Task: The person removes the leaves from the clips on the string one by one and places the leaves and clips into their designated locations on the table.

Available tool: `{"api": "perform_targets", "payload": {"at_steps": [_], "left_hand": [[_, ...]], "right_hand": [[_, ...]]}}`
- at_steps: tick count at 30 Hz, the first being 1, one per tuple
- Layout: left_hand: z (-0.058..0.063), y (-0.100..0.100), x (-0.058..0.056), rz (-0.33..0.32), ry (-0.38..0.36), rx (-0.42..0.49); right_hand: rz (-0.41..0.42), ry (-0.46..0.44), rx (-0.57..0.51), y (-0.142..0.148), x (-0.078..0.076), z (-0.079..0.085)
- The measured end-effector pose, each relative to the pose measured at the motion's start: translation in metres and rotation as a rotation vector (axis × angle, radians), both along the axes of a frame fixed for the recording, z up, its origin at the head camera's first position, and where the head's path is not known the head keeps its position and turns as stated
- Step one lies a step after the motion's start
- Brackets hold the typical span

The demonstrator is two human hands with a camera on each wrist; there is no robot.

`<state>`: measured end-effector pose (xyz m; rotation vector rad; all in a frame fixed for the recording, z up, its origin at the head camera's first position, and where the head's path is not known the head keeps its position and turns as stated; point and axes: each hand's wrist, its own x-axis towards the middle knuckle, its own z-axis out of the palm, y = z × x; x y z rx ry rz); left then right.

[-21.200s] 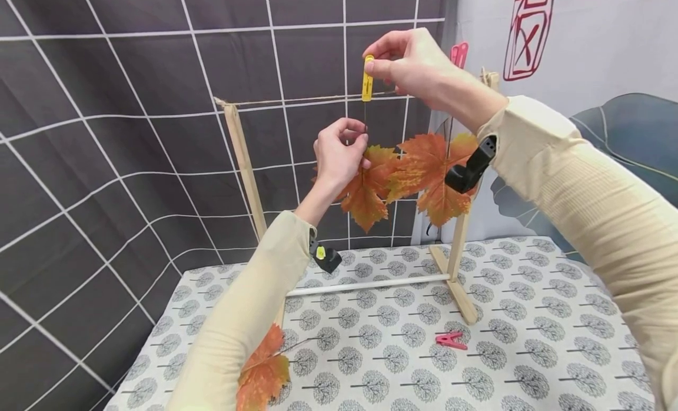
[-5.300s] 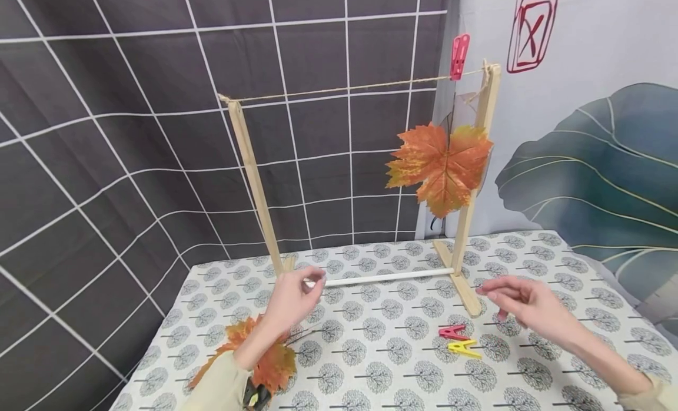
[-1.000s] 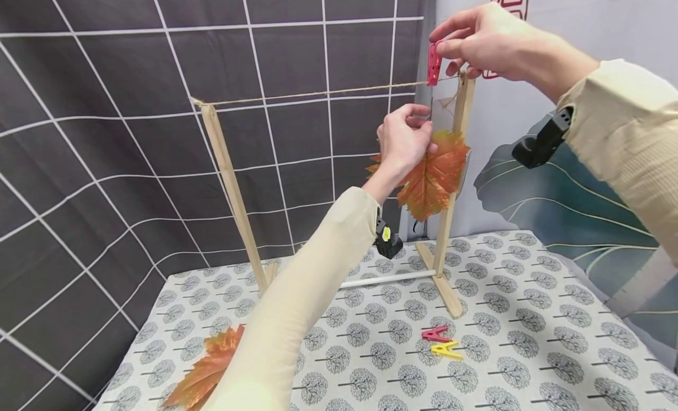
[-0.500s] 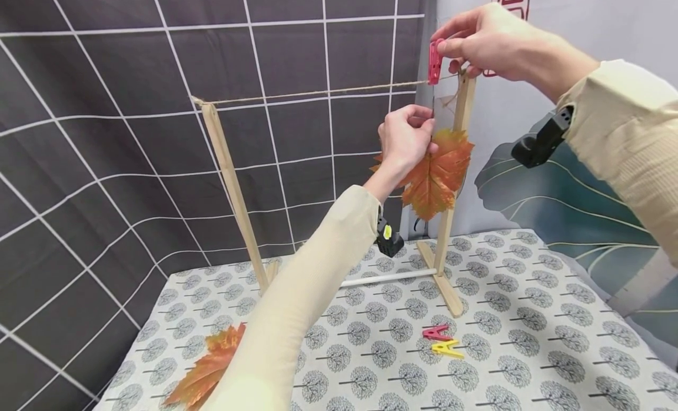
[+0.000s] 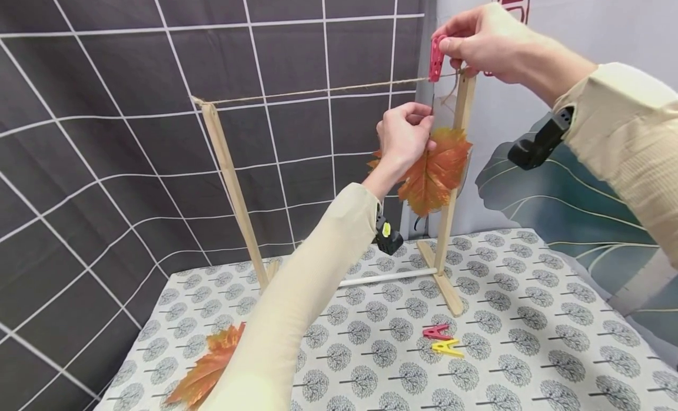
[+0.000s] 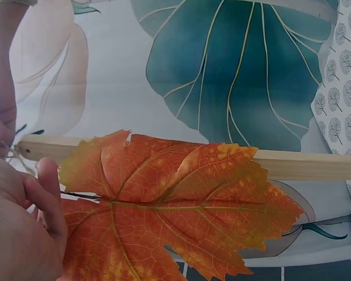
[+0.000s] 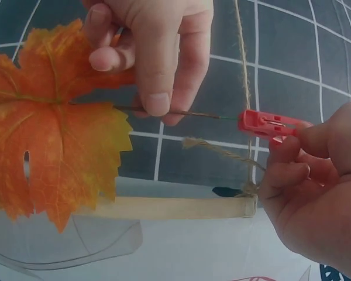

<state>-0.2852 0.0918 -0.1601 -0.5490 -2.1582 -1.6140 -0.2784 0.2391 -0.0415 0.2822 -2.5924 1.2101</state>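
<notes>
My right hand (image 5: 489,43) pinches a pink-red clothespin (image 5: 436,59) between thumb and fingers, near the right end of a twine line (image 5: 318,93). In the right wrist view, the clothespin's nose sits at the twine and at the tip of a leaf stem (image 7: 193,114). That stem is pinched by my left hand (image 5: 402,134), just below the line. Under it hangs an orange maple leaf (image 5: 434,175) with yellowish edges, partly hidden by the left hand in the head view. The left wrist view shows the leaf (image 6: 181,199) broadside, beyond the fingers.
The twine is tied between two wooden posts (image 5: 233,187), joined low by a white rod (image 5: 392,278). On the tree-print tablecloth (image 5: 371,340) lie a pink clothespin (image 5: 436,332) and a yellow clothespin (image 5: 447,348). Orange leaves (image 5: 206,370) lie at front left, partly behind the left sleeve.
Earlier a yellow clothespin was held on the line with another leaf; now it lies on the table. Both hands have risen to the remaining leaf. Lately the pink clothespin has shifted slightly upward.
</notes>
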Motion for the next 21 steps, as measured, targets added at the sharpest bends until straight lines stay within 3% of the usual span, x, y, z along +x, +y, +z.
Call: {"api": "perform_targets", "payload": {"at_steps": [8, 21], "left_hand": [[0.0022, -0.0007, 0.0008, -0.019, -0.008, 0.020], [0.0037, -0.0006, 0.0016, -0.029, -0.017, 0.028]], "right_hand": [[-0.007, 0.005, -0.055, -0.0022, 0.0016, -0.0009], [-0.076, 0.068, -0.003, -0.0065, 0.0059, -0.0051]]}}
